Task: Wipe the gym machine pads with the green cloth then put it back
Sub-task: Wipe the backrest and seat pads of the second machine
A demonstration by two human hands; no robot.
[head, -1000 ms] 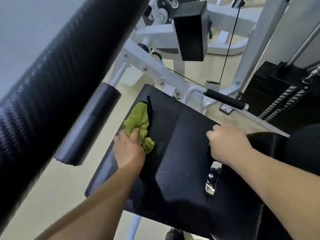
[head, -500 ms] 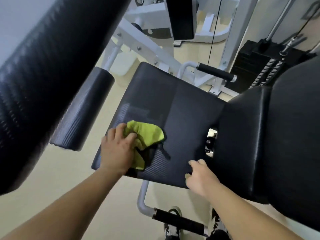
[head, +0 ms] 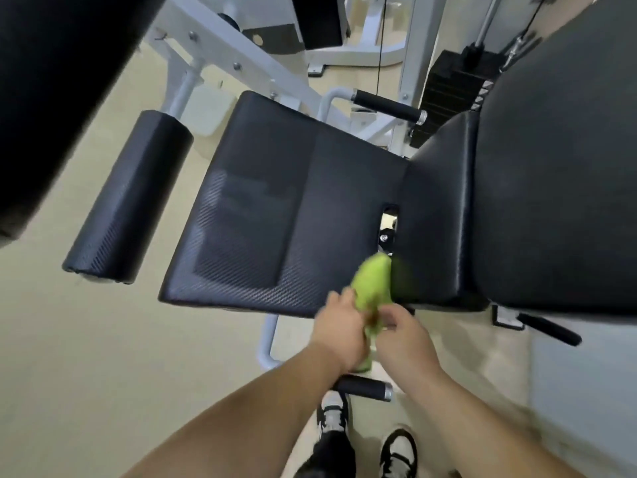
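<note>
Beige floor (head: 86, 374) | left hand (head: 339, 334), right hand (head: 405, 339) both gripping blurred green cloth (head: 374, 286) at near-right corner of textured black seat pad (head: 275, 208) | back pad (head: 551, 167) right | weight stack (head: 448, 91) far.

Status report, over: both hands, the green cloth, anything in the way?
Left hand and right hand both grip green cloth. Cloth at near edge of seat pad, blurred. Nothing seen in the way.
</note>
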